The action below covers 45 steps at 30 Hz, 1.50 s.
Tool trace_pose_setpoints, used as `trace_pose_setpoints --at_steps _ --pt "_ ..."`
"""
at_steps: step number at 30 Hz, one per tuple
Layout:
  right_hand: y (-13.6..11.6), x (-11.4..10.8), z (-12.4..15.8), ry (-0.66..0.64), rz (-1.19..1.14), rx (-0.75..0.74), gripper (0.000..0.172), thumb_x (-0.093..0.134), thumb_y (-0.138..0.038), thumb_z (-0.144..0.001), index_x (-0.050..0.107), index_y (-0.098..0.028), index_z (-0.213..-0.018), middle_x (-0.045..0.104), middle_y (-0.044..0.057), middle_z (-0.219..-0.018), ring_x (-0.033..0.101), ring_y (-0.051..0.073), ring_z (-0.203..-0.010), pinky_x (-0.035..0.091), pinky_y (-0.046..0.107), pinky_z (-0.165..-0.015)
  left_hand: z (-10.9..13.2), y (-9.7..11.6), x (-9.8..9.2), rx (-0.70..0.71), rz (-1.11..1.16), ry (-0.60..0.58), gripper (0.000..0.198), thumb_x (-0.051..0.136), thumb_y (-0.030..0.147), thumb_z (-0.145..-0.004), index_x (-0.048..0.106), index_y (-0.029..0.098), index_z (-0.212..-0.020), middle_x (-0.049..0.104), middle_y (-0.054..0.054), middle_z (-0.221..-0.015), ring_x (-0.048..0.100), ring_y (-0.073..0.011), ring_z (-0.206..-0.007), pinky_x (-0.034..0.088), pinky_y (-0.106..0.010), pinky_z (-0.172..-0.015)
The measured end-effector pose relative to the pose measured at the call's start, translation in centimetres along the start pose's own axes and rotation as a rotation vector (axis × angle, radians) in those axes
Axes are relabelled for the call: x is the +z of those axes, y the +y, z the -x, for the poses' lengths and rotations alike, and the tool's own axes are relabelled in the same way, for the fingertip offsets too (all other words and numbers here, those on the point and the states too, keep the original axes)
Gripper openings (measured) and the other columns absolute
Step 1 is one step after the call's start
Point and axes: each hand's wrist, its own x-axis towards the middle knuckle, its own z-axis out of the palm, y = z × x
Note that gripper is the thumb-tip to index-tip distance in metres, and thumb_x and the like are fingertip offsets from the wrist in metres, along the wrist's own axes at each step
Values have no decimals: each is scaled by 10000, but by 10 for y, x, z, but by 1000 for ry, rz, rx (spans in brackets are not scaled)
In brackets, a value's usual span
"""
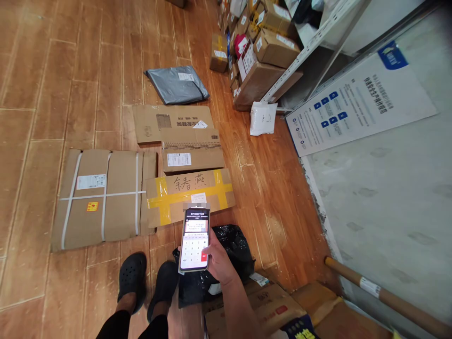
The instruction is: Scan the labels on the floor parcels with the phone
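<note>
My right hand is wrapped round a smartphone, its thumb at the lower right of the lit screen, which shows a number keypad. My left hand is out of view. Just beyond the phone lies a long cardboard box with yellow tape, a label and handwritten characters. Under the hand and phone sits a black plastic parcel, partly hidden by them. To the left a large flat carton bound with white straps lies on the floor.
Farther off lie a brown box, another carton and a grey plastic parcel. A shelf with stacked boxes, a white parcel and a poster stand right. Cartons and a cardboard tube are near me.
</note>
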Motion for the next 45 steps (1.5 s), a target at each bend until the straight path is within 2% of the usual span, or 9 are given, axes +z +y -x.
trace_pose_setpoints --at_steps 5,9,14,18,21,24,30,37,45 --pt "0 5 1 4 11 7 623 576 -124 -560 552 -219 -1175 721 71 -1137 626 319 -1125 505 526 -925 17 -22 -21 -124 -67 51 583 303 537 -767 494 444 -1309 612 95 -1264 475 -439 -1232 495 -438 -670" --pt "0 10 2 19 14 -13 609 561 -113 -547 579 -226 -1145 738 51 -1106 632 300 -1122 504 492 -944 24 -58 -58 -172 -162 52 821 547 584 -598 339 510 -1389 537 85 -1385 441 -446 -1285 554 -533 -751" --pt "1 17 4 11 4 -39 663 542 -101 -530 578 -244 -1176 740 38 -1104 624 287 -1135 496 473 -963 1 -76 -83 -112 -162 81 673 283 491 -806 159 450 -1466 382 113 -1512 240 -374 -1397 436 -523 -992" --pt "3 22 4 5 -9 -44 704 540 -106 -524 557 -259 -1211 743 31 -1083 623 285 -1132 503 476 -949 -12 -84 -94 44 -164 59 613 114 356 -880 174 365 -1490 414 72 -1501 116 -304 -1433 271 -474 -1143" --pt "5 25 5 0 -17 -39 706 546 -118 -532 543 -266 -1223 743 27 -1072 622 284 -1131 508 478 -937 -7 -76 -97 62 -207 27 580 185 350 -889 242 415 -1462 464 85 -1464 107 -309 -1433 283 -517 -1144" --pt "6 27 5 7 -7 -31 675 559 -134 -547 545 -251 -1212 749 34 -1052 630 291 -1120 507 487 -935 5 -45 -86 21 -254 32 543 323 419 -865 350 443 -1407 505 64 -1433 146 -368 -1418 400 -570 -1047" --pt "10 29 8 -9 2 -32 592 567 -125 -535 576 -235 -1116 745 49 -1059 635 301 -1112 504 489 -936 23 13 -54 28 -290 11 588 118 396 -898 529 319 -1311 622 -26 -1296 381 -402 -1314 501 -516 -857" --pt "15 32 14 -48 27 -15 728 580 -29 -471 520 -256 -1161 721 25 -1138 622 283 -1146 494 462 -950 26 9 -59 53 -274 16 579 130 372 -904 586 306 -1255 654 -18 -1244 419 -383 -1306 502 -494 -872" --pt "24 34 16 -68 77 -41 687 756 -120 -579 483 -266 -1193 703 24 -1182 643 262 -1123 427 479 -1034 22 4 -52 188 -204 -196 465 241 389 -917 554 314 -1253 697 -6 -1142 590 -287 -1179 549 -434 -870"
